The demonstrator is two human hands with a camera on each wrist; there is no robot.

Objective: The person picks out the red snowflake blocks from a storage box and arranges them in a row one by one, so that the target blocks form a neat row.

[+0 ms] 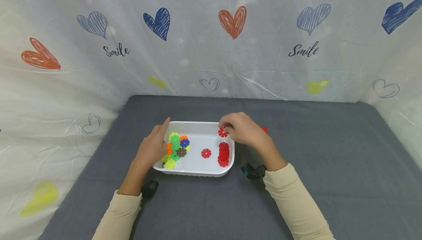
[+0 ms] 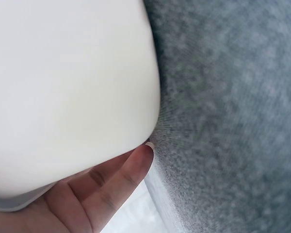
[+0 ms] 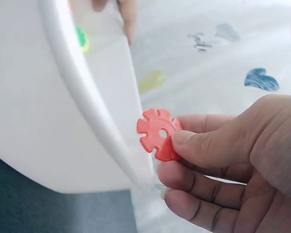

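A white plastic tray (image 1: 194,171) stands on the table. My left hand (image 1: 151,148) holds it by its left end; in the left wrist view the fingers (image 2: 119,182) lie along the outside wall. Over the far right corner, my right hand (image 1: 244,130) pinches a red notched disc (image 3: 155,138) between thumb and fingers. Below that hand, several red discs (image 1: 223,154) overlap in a row along the right wall. A single red disc (image 1: 206,153) lies near the middle. Mixed-colour discs (image 1: 174,146), green, yellow, orange, blue, brown and white, are heaped at the left end.
Another red piece (image 1: 264,129) shows just right of my right hand, outside the tray, partly hidden. A grey cloth (image 1: 313,152) covers the table. Behind it hangs a pale curtain (image 1: 194,60) printed with hearts.
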